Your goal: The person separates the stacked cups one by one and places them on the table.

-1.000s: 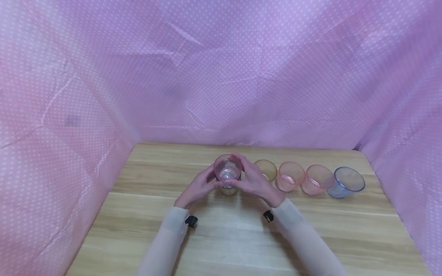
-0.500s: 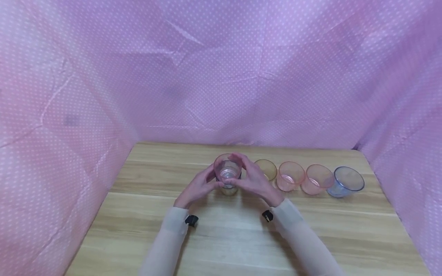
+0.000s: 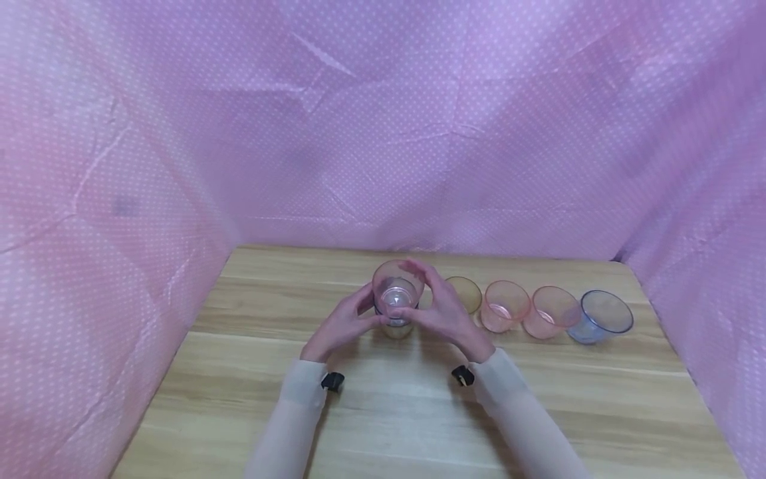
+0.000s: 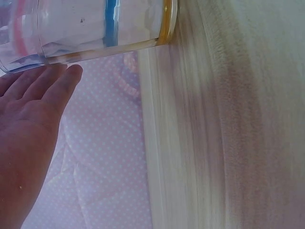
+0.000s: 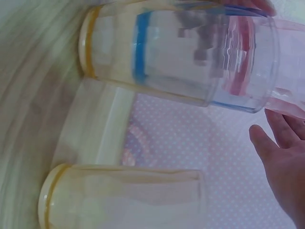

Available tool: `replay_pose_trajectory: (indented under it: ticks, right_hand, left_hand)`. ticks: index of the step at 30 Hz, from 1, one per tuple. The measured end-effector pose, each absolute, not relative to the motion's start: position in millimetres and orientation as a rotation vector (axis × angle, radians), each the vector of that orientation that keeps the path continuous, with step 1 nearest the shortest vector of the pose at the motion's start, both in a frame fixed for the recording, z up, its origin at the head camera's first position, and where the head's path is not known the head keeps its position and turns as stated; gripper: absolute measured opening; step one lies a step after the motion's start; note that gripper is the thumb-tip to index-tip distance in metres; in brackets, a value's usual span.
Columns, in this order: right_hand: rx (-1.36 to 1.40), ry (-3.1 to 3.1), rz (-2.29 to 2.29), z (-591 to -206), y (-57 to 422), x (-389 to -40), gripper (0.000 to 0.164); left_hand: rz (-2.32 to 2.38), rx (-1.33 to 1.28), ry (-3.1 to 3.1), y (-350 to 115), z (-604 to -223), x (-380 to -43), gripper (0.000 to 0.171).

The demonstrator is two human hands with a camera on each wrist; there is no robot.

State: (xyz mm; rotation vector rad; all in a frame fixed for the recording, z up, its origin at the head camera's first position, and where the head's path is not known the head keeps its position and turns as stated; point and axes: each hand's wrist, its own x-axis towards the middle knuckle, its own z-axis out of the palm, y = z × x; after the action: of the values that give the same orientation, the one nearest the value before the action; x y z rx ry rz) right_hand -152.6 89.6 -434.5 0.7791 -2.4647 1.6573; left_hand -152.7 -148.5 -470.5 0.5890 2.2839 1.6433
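Near the table's back stands an upright stack of clear plastic cups. At its bottom is a yellow-tinted cup (image 3: 397, 332), with a blue-banded cup (image 5: 141, 45) nested inside. A pink-tinted cup (image 3: 387, 273) sits uppermost, its base inside the blue one. My left hand (image 3: 344, 324) holds the stack's left side around the blue cup's rim; its fingers lie against the wall in the left wrist view. My right hand (image 3: 447, 318) grips the pink cup, thumb in front and fingers on the far side.
Right of the stack, a row of upright cups runs across the wooden table (image 3: 383, 412): a yellow cup (image 3: 467, 293), two pink cups, the nearer one (image 3: 505, 309) beside the other (image 3: 550, 314), and a blue cup (image 3: 601, 316). Pink dotted cloth (image 3: 359, 166) surrounds the table.
The pink cup has risen slightly out of the blue cup, with my right hand moving up alongside it. My left hand and the row of cups have stayed in place.
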Motion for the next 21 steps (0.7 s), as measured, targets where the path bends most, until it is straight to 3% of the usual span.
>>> replay_pose_trajectory:
  ticks: [10, 21]
  right_hand:
    - [0.824, -2.33, 1.674, -420, 93, -146, 0.097]
    - [0.794, -2.21, 1.708, -410, 103, -141, 0.093]
  left_hand:
    - [1.673, 0.586, 2.318, -146, -471, -151, 0.085]
    - [1.643, 0.509, 2.443, -140, -470, -149, 0.095]
